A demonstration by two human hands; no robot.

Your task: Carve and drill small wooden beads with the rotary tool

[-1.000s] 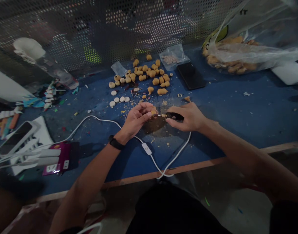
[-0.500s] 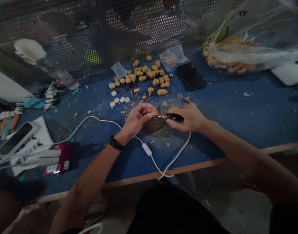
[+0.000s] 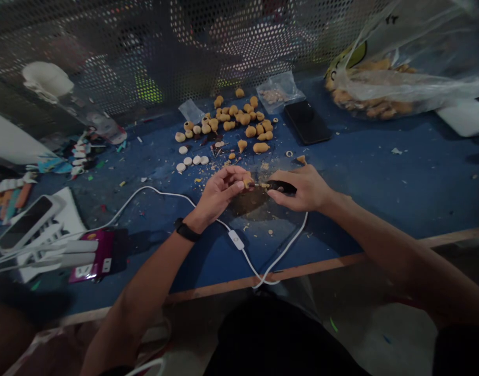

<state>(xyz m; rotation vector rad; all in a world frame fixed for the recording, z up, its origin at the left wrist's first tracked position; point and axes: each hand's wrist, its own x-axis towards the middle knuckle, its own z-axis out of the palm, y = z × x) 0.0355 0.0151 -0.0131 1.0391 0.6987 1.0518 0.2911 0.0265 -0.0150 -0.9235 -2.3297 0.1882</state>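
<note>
My left hand pinches a small tan piece between thumb and fingers over the blue table. My right hand grips a black corded hand tool whose thin tip touches the tan piece. A white cable with an inline switch runs from the tool towards the table's front edge and off to the left. Behind my hands lies a cluster of several tan pieces and a few white discs.
A black phone and a small clear bag lie behind the cluster. A large plastic bag of tan parts sits at the back right. At left are a power strip with a phone and a magenta box. A perforated metal screen backs the table.
</note>
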